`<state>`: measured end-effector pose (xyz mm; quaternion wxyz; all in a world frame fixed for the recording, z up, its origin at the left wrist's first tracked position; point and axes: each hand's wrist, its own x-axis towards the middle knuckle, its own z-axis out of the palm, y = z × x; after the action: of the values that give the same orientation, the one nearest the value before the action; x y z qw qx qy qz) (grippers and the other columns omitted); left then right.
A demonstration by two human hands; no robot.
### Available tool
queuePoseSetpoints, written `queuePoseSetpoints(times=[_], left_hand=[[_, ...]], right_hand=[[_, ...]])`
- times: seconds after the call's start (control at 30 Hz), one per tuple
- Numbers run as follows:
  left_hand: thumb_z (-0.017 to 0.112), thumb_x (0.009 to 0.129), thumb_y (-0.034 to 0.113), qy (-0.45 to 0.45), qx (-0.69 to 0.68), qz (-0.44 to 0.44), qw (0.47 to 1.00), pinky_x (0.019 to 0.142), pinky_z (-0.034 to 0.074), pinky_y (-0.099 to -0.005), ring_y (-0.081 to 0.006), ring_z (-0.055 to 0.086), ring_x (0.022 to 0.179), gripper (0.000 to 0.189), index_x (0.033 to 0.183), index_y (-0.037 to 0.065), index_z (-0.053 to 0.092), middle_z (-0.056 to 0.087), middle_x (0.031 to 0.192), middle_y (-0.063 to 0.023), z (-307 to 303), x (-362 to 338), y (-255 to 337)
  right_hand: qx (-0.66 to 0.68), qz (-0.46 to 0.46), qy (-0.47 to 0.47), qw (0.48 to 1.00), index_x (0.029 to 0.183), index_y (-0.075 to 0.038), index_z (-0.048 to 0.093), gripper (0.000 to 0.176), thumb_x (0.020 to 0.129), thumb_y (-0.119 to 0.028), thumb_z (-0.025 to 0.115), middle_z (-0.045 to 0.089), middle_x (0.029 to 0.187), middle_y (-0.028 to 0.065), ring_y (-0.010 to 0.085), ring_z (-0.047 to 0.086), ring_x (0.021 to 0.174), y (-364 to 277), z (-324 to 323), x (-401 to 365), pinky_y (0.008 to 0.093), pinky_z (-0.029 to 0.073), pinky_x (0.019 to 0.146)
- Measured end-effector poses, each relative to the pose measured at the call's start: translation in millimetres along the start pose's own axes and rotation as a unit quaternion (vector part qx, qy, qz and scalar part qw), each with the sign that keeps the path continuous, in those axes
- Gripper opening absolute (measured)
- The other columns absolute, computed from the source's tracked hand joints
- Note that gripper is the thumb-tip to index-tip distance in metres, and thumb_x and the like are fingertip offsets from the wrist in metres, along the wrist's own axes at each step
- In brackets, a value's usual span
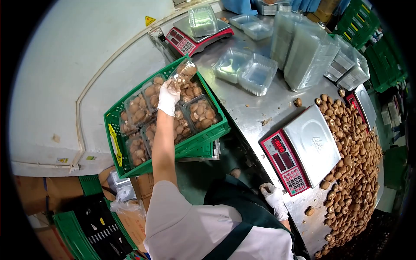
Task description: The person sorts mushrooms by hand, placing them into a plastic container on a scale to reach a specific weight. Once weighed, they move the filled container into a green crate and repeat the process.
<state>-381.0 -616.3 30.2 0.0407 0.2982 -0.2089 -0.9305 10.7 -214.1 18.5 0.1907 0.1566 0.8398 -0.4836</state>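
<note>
My left hand (169, 94), in a white glove, is closed on a clear tray of mushrooms (185, 71) at the top end of a green crate (186, 141). The tray is tilted over other filled trays (202, 113) in the crate. My right hand (273, 197), also gloved, rests at the steel table's edge beside a red scale (316, 145). Its fingers are curled, and nothing shows in them. The scale's plate is bare and its display is lit red.
Loose mushrooms (355, 173) are heaped along the right of the steel table (255, 110). Empty trays (258, 73) and tall tray stacks (307, 52) stand farther back. Another scale (190, 41) holds an empty tray. Cardboard boxes (134, 212) are at the lower left.
</note>
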Motion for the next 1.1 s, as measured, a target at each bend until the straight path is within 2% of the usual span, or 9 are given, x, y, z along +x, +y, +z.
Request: queuePoseSetpoints(times=[0.17, 0.37, 0.43, 0.5, 0.57, 0.83, 1.0, 1.03, 1.1], left_hand=[[0.052, 0.085, 0.011, -0.114, 0.004, -0.072, 0.991, 0.053, 0.052, -0.0242, -0.016, 0.058, 0.064, 0.012, 0.089, 0.0, 0.055, 0.061, 0.079, -0.0078, -3.4, -6.0, -1.8], [0.055, 0.085, 0.013, -0.146, 0.055, -0.09, 0.984, 0.046, 0.042, -0.0202, -0.0141, 0.053, 0.059, 0.011, 0.085, 0.002, 0.056, 0.059, 0.075, -0.0082, 58.4, -121.1, -50.6], [0.057, 0.083, 0.015, -0.2, 0.112, -0.113, 0.967, 0.049, 0.041, -0.0212, -0.0135, 0.052, 0.058, 0.011, 0.079, 0.005, 0.056, 0.059, 0.073, -0.0061, 67.1, -152.5, -83.9], [0.058, 0.084, 0.018, -0.245, 0.15, -0.147, 0.947, 0.053, 0.042, -0.024, -0.014, 0.053, 0.06, 0.014, 0.074, 0.008, 0.057, 0.059, 0.071, -0.0041, 70.1, -177.0, -127.3], [0.059, 0.083, 0.02, -0.277, 0.151, -0.195, 0.929, 0.058, 0.044, -0.028, -0.0178, 0.057, 0.062, 0.016, 0.078, 0.005, 0.058, 0.062, 0.073, -0.0087, 63.7, -188.1, -183.9], [0.057, 0.086, 0.018, -0.359, 0.324, -0.209, 0.85, 0.054, 0.049, -0.0267, -0.0174, 0.062, 0.059, 0.015, 0.082, 0.003, 0.057, 0.063, 0.074, -0.0098, 18.1, -302.4, -376.2], [0.047, 0.095, 0.026, -0.478, 0.478, -0.322, 0.663, 0.075, 0.05, -0.0295, -0.0181, 0.063, 0.084, 0.033, 0.112, 0.0, 0.055, 0.064, 0.094, -0.0079, -10.9, -348.1, -408.2], [0.051, 0.093, 0.024, -0.557, 0.522, -0.246, 0.597, 0.078, 0.049, -0.0278, -0.0173, 0.062, 0.085, 0.03, 0.107, -0.001, 0.059, 0.065, 0.092, -0.0075, -1.8, -353.9, -401.9], [0.058, 0.088, 0.02, -0.69, 0.618, -0.053, 0.373, 0.077, 0.048, -0.0267, -0.0164, 0.062, 0.084, 0.023, 0.096, 0.0, 0.065, 0.067, 0.09, -0.0075, 25.0, -355.0, -392.5]], right_hand=[[-0.039, -0.022, 0.009, 0.999, 0.094, -0.003, 0.063, 0.016, 0.083, -0.015, 0.063, 0.065, 0.074, 0.0139, 0.0172, 0.065, 0.067, 3.1, -2.6, -0.5, 0.0274, 0.05, 0.065], [-0.031, 0.022, -0.001, 0.999, 0.094, -0.003, 0.064, 0.017, 0.084, -0.016, 0.061, 0.067, 0.08, 0.0127, 0.0174, 0.065, 0.075, -9.3, -13.3, -4.5, 0.0276, 0.05, 0.072], [0.015, 0.029, 0.016, 0.999, 0.096, -0.001, 0.064, 0.018, 0.084, -0.015, 0.061, 0.067, 0.08, 0.0132, 0.0176, 0.065, 0.076, -15.0, -22.0, -5.1, 0.0276, 0.05, 0.073], [0.027, 0.001, 0.065, 0.998, 0.096, -0.003, 0.063, 0.019, 0.085, -0.019, 0.061, 0.063, 0.065, 0.0111, 0.0143, 0.062, 0.057, -13.3, -29.9, -3.9, 0.0277, 0.048, 0.055], [0.022, -0.102, 0.142, 0.984, 0.096, -0.003, 0.064, 0.019, 0.085, -0.019, 0.061, 0.064, 0.069, 0.0122, 0.0147, 0.064, 0.064, -9.7, -42.4, -0.5, 0.0269, 0.05, 0.061], [0.333, -0.042, 0.304, 0.892, 0.105, 0.001, 0.059, 0.027, 0.087, -0.019, 0.061, 0.064, 0.08, 0.005, 0.0077, 0.056, 0.07, -8.5, -110.7, -11.4, 0.0223, 0.046, 0.064], [0.344, 0.015, 0.378, 0.859, 0.097, -0.001, 0.059, 0.029, 0.089, -0.029, 0.056, 0.062, 0.076, 0.0059, 0.0086, 0.056, 0.065, 49.0, -135.4, -16.0, 0.0233, 0.045, 0.059], [0.369, 0.017, 0.373, 0.851, 0.094, -0.001, 0.059, 0.028, 0.089, -0.028, 0.057, 0.062, 0.076, 0.0056, 0.0085, 0.056, 0.065, 57.3, -140.0, -20.5, 0.0234, 0.046, 0.059], [0.339, 0.004, 0.397, 0.853, 0.093, -0.002, 0.059, 0.024, 0.088, -0.025, 0.057, 0.062, 0.076, 0.0048, 0.0088, 0.057, 0.065, 79.4, -146.6, -17.9, 0.0228, 0.046, 0.058]])
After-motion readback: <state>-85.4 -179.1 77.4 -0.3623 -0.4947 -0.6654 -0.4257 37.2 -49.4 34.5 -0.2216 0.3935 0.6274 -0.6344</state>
